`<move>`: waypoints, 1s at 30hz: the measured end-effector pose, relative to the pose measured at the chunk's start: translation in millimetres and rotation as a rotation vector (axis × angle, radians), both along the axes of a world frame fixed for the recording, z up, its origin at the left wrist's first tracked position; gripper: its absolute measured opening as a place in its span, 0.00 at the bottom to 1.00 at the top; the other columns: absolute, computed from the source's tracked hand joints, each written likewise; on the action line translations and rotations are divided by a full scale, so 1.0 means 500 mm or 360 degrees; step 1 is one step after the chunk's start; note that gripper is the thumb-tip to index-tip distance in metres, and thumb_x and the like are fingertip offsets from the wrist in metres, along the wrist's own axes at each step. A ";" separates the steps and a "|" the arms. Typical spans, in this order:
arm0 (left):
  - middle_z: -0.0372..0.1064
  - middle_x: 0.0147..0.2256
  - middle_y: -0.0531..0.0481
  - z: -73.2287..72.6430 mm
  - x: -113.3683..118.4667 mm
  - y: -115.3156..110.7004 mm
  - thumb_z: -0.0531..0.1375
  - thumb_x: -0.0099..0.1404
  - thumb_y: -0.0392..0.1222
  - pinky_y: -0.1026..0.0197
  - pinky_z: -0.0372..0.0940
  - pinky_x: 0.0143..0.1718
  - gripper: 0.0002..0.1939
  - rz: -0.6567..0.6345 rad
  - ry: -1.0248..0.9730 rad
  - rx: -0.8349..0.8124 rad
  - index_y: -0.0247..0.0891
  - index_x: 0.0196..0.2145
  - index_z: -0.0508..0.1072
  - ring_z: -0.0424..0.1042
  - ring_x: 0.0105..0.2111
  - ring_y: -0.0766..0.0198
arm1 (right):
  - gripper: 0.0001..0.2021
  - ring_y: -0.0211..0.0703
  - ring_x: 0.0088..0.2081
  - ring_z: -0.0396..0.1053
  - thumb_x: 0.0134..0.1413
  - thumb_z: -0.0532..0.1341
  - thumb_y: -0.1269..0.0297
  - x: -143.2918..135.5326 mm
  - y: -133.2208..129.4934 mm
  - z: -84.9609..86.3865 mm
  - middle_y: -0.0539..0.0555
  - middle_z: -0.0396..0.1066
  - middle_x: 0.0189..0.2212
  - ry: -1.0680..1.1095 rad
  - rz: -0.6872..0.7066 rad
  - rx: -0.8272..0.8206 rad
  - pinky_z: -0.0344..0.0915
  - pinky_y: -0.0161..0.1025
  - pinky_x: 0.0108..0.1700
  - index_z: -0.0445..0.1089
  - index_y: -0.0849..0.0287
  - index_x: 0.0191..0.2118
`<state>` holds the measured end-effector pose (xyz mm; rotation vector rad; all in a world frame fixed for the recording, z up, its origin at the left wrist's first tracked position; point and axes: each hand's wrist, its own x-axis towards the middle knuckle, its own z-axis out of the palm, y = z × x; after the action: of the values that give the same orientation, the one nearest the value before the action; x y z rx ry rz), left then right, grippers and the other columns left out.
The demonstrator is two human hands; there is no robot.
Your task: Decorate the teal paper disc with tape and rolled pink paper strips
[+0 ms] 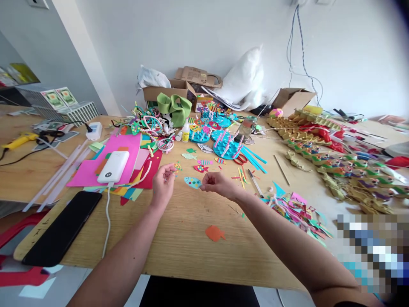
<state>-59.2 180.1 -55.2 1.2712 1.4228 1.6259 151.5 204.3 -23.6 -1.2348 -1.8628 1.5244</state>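
Observation:
My right hand point(214, 185) pinches the tail end of a light blue paper fish point(193, 183) with coloured dots. To its left, my left hand point(164, 181) is raised with its fingers curled together; a small yellow dotted paper piece point(177, 167) shows at its fingertips. Just beyond my hands lie a red paper fish point(201, 169), a pink striped fish point(205, 162), a pale green fish point(189, 156) and a small striped fish point(220, 160). An orange paper fish point(215, 233) lies nearer to me on the wooden table point(179, 251).
At the left are a black phone point(63, 228), a white power bank point(113, 166) with its cable and pink sheets point(84, 172). Blue decorated discs point(227, 145) and a glue bottle point(185, 131) stand behind. Paper scraps point(298, 213), a pen point(256, 183) and red scissors point(240, 159) lie right.

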 end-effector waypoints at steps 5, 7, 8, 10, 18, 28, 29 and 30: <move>0.73 0.31 0.47 0.025 0.022 -0.021 0.59 0.58 0.45 0.61 0.67 0.36 0.17 -0.0512 -0.0148 -0.0102 0.32 0.42 0.71 0.73 0.33 0.63 | 0.16 0.31 0.22 0.60 0.37 0.69 0.56 0.012 -0.049 0.002 0.48 0.68 0.21 0.0128 -0.0040 -0.0268 0.53 0.31 0.23 0.65 0.62 0.26; 0.73 0.33 0.46 0.028 0.027 -0.028 0.60 0.57 0.45 0.61 0.66 0.37 0.19 -0.0696 -0.0095 -0.0104 0.32 0.44 0.70 0.73 0.35 0.62 | 0.16 0.30 0.21 0.60 0.37 0.69 0.56 0.013 -0.057 0.001 0.47 0.68 0.20 0.0160 -0.0065 -0.0285 0.53 0.31 0.23 0.66 0.62 0.27; 0.73 0.33 0.46 0.027 0.028 -0.030 0.61 0.57 0.44 0.62 0.66 0.37 0.20 -0.0763 -0.0064 -0.0115 0.32 0.45 0.69 0.73 0.34 0.63 | 0.17 0.30 0.21 0.60 0.37 0.69 0.56 0.012 -0.060 -0.001 0.47 0.68 0.20 0.0177 -0.0076 -0.0288 0.53 0.31 0.23 0.66 0.62 0.27; 0.73 0.32 0.48 0.025 0.029 -0.032 0.62 0.55 0.41 0.63 0.66 0.35 0.21 -0.0837 -0.0009 -0.0139 0.33 0.47 0.68 0.72 0.32 0.64 | 0.17 0.31 0.21 0.60 0.36 0.69 0.55 0.010 -0.064 -0.004 0.46 0.67 0.19 0.0210 -0.0099 -0.0301 0.53 0.32 0.24 0.66 0.61 0.27; 0.72 0.28 0.51 0.016 0.028 -0.027 0.62 0.53 0.38 0.65 0.66 0.32 0.19 -0.0834 0.0112 -0.0162 0.33 0.44 0.70 0.71 0.28 0.67 | 0.17 0.31 0.21 0.61 0.36 0.69 0.55 0.000 -0.076 -0.011 0.47 0.68 0.19 0.0289 -0.0212 -0.0266 0.54 0.32 0.24 0.66 0.62 0.25; 0.73 0.27 0.50 0.012 0.030 -0.023 0.62 0.54 0.40 0.65 0.67 0.30 0.16 -0.0835 0.0036 -0.0234 0.33 0.41 0.73 0.71 0.26 0.66 | 0.16 0.31 0.20 0.61 0.37 0.68 0.57 -0.007 -0.074 -0.017 0.47 0.69 0.20 0.0303 -0.0314 -0.0206 0.55 0.32 0.23 0.65 0.61 0.26; 0.73 0.26 0.51 0.015 0.030 -0.025 0.62 0.55 0.41 0.65 0.67 0.30 0.15 -0.0840 -0.0006 -0.0236 0.33 0.41 0.73 0.71 0.26 0.66 | 0.16 0.31 0.20 0.61 0.37 0.68 0.57 -0.007 -0.074 -0.018 0.47 0.69 0.20 0.0303 -0.0319 -0.0201 0.55 0.32 0.23 0.65 0.61 0.27; 0.73 0.26 0.51 0.018 0.030 -0.028 0.61 0.56 0.43 0.65 0.67 0.29 0.15 -0.0846 -0.0046 -0.0237 0.33 0.41 0.73 0.71 0.26 0.66 | 0.16 0.31 0.20 0.61 0.37 0.68 0.57 -0.007 -0.074 -0.018 0.47 0.69 0.20 0.0306 -0.0322 -0.0197 0.55 0.32 0.23 0.65 0.61 0.27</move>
<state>-44.1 166.3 -46.1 1.3834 1.0454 1.1540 147.8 167.4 -32.3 -1.2410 -1.4949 1.6038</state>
